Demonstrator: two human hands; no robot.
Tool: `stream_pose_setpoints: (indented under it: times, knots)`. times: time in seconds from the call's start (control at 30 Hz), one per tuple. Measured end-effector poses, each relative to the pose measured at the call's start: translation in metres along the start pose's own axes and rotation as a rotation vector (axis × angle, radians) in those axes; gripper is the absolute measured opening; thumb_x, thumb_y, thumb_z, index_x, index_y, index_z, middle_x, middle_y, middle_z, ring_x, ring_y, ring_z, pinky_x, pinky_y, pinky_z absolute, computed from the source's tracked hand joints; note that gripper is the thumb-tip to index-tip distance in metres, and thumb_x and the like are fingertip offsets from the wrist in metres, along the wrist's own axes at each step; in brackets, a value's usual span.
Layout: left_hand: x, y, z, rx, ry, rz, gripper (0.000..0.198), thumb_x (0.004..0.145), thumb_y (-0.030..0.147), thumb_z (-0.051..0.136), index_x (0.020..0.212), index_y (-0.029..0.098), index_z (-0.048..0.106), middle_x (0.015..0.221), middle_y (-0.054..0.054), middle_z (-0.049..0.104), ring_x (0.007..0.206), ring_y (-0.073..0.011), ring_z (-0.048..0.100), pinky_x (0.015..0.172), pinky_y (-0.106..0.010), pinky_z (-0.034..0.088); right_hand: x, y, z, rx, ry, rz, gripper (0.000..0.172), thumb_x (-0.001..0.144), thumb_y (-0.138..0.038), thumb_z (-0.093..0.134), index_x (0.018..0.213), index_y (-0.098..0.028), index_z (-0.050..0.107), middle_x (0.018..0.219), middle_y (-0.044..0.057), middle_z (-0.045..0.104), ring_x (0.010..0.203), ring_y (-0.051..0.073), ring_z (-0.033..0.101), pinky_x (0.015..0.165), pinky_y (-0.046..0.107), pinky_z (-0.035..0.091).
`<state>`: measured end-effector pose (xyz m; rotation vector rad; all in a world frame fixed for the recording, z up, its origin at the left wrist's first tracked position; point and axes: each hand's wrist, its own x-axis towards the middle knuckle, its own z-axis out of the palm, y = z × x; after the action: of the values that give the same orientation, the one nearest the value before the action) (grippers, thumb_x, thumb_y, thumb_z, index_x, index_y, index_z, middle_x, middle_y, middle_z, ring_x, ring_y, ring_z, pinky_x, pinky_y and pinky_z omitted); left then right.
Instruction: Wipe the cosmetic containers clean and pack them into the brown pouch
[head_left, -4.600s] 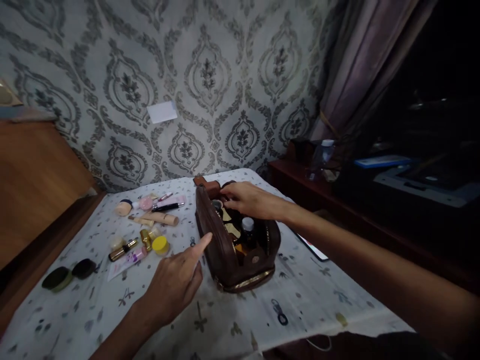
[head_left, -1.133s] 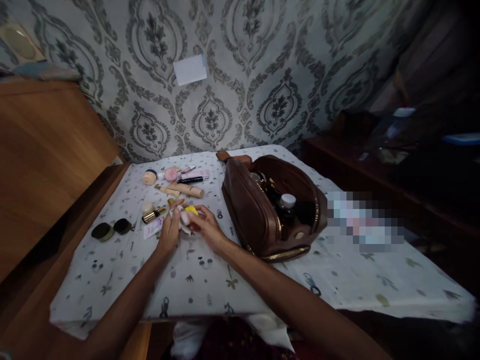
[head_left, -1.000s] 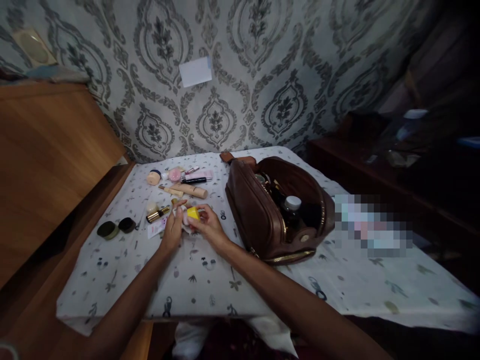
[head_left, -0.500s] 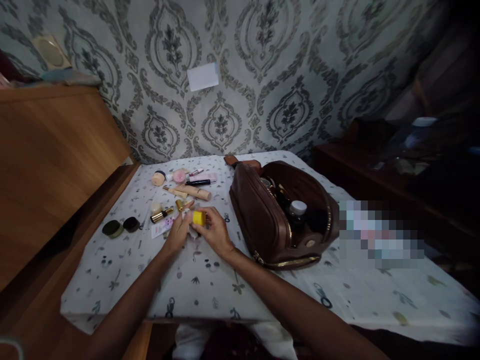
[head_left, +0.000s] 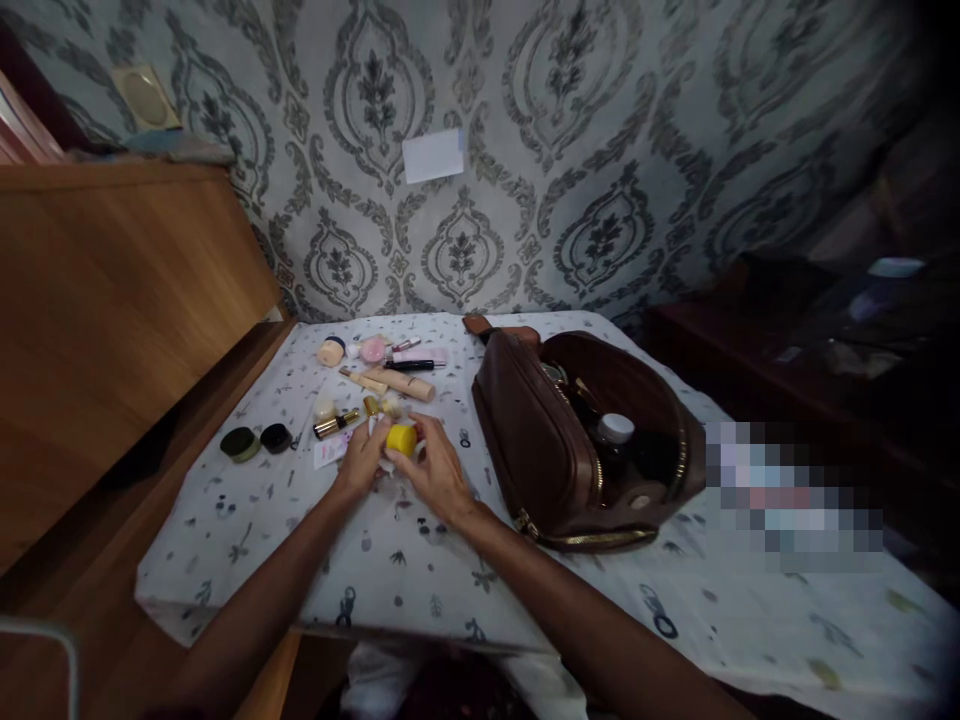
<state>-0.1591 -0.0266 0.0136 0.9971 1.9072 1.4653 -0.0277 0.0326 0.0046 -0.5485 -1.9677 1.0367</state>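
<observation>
My right hand (head_left: 441, 475) is closed around a small yellow round container (head_left: 401, 440), its fingertips and thumb at the right side. On the container's left side, my left hand (head_left: 363, 458) is closed on a crumpled white wipe (head_left: 387, 464), which looks pressed to the container. Just beyond my left hand lie a black and gold lipstick (head_left: 336, 424), a gold cap (head_left: 370, 405) and a white tube (head_left: 330, 452) with purple print, partly covered by that hand. To the right stands an unzipped brown leather bag (head_left: 525, 440) with a white-capped bottle (head_left: 616, 430) inside.
Farther back lie a beige tube (head_left: 401, 384), a black pen-like item (head_left: 414, 365), a pink round item (head_left: 373, 349) and a beige jar (head_left: 331, 351). Two dark round containers (head_left: 239, 444) sit at left. A wooden cabinet (head_left: 127, 350) borders the patterned tablecloth (head_left: 300, 560).
The view has swung slightly left, so everything sits farther right. The yellow container has turned a little between my hands, showing more of its round face. Both hands keep their hold.
</observation>
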Motion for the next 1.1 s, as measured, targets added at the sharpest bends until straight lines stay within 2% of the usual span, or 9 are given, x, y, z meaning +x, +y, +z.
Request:
stream_pose_setpoints:
  times: [0.1, 0.2, 0.27, 0.4, 0.57, 0.7, 0.9, 1.0, 1.1]
  knots:
    - [0.0, 0.002, -0.002, 0.053, 0.018, 0.192, 0.039, 0.091, 0.055, 0.046, 0.088, 0.018, 0.056, 0.075, 0.001, 0.056, 0.069, -0.0141, 0.054, 0.062, -0.024, 0.043, 0.001, 0.005, 0.002, 0.09, -0.072, 0.177, 0.036, 0.087, -0.044, 0.058, 0.112, -0.019, 0.052, 0.077, 0.0, 0.06, 0.067, 0.018, 0.061, 0.064, 0.031, 0.05]
    - [0.0, 0.004, -0.003, 0.066, 0.026, 0.248, 0.033, 0.09, 0.05, 0.049, 0.082, 0.018, 0.054, 0.069, 0.004, 0.052, 0.065, -0.0128, 0.048, 0.063, -0.024, 0.04, 0.002, 0.01, 0.004, 0.229, -0.115, 0.259, 0.029, 0.087, -0.046, 0.057, 0.1, -0.021, 0.051, 0.069, -0.004, 0.058, 0.057, 0.015, 0.059, 0.054, 0.025, 0.046]
    - [0.0, 0.005, -0.004, 0.055, 0.017, 0.239, 0.033, 0.089, 0.05, 0.05, 0.079, 0.018, 0.054, 0.069, 0.004, 0.051, 0.065, -0.0127, 0.048, 0.063, -0.024, 0.039, 0.002, 0.011, 0.005, 0.223, -0.091, 0.22, 0.027, 0.084, -0.042, 0.062, 0.1, -0.021, 0.053, 0.074, -0.003, 0.06, 0.061, 0.015, 0.059, 0.056, 0.025, 0.047]
    - [0.003, 0.004, -0.005, 0.009, -0.01, 0.185, 0.038, 0.086, 0.054, 0.053, 0.076, 0.018, 0.055, 0.072, 0.002, 0.054, 0.067, -0.013, 0.05, 0.063, -0.023, 0.041, -0.001, 0.011, 0.002, 0.048, -0.085, -0.03, 0.03, 0.083, -0.024, 0.065, 0.112, -0.022, 0.058, 0.096, 0.003, 0.061, 0.078, 0.016, 0.06, 0.073, 0.029, 0.051]
    - [0.006, -0.004, -0.002, -0.073, -0.03, 0.021, 0.047, 0.084, 0.064, 0.049, 0.084, 0.017, 0.057, 0.063, 0.003, 0.053, 0.051, -0.0121, 0.049, 0.045, -0.022, 0.038, -0.002, 0.008, -0.001, -0.086, -0.115, -0.211, 0.04, 0.083, -0.01, 0.057, 0.118, -0.029, 0.061, 0.106, 0.005, 0.056, 0.093, 0.019, 0.058, 0.085, 0.034, 0.052]
    - [0.003, -0.004, -0.001, -0.125, -0.005, -0.022, 0.049, 0.083, 0.066, 0.049, 0.09, 0.018, 0.058, 0.07, 0.001, 0.057, 0.055, -0.0132, 0.054, 0.044, -0.021, 0.038, 0.0, 0.011, 0.004, 0.041, -0.04, -0.093, 0.043, 0.081, -0.02, 0.064, 0.123, -0.025, 0.055, 0.107, 0.006, 0.059, 0.093, 0.02, 0.06, 0.078, 0.032, 0.053]
    - [-0.001, 0.004, -0.003, -0.051, 0.047, 0.191, 0.043, 0.085, 0.059, 0.055, 0.078, 0.017, 0.057, 0.069, 0.002, 0.054, 0.064, -0.0125, 0.051, 0.057, -0.022, 0.043, 0.001, 0.014, 0.011, 0.254, -0.055, 0.225, 0.036, 0.079, -0.041, 0.069, 0.103, -0.022, 0.051, 0.071, -0.004, 0.059, 0.061, 0.015, 0.058, 0.056, 0.026, 0.048]
    - [-0.001, 0.003, -0.004, -0.055, 0.011, 0.193, 0.048, 0.086, 0.064, 0.051, 0.082, 0.016, 0.059, 0.069, 0.001, 0.055, 0.059, -0.0111, 0.05, 0.052, -0.021, 0.041, 0.001, 0.013, 0.01, 0.251, -0.058, 0.181, 0.031, 0.078, -0.034, 0.069, 0.102, -0.022, 0.054, 0.078, -0.003, 0.06, 0.063, 0.014, 0.059, 0.058, 0.025, 0.048]
    - [0.0, 0.0, -0.006, -0.083, -0.062, 0.137, 0.062, 0.088, 0.071, 0.039, 0.093, 0.014, 0.064, 0.062, 0.002, 0.054, 0.045, -0.0096, 0.044, 0.04, -0.021, 0.033, -0.001, 0.011, 0.006, 0.119, -0.056, -0.002, 0.033, 0.079, -0.019, 0.066, 0.111, -0.023, 0.059, 0.095, 0.002, 0.061, 0.077, 0.016, 0.061, 0.07, 0.029, 0.052]
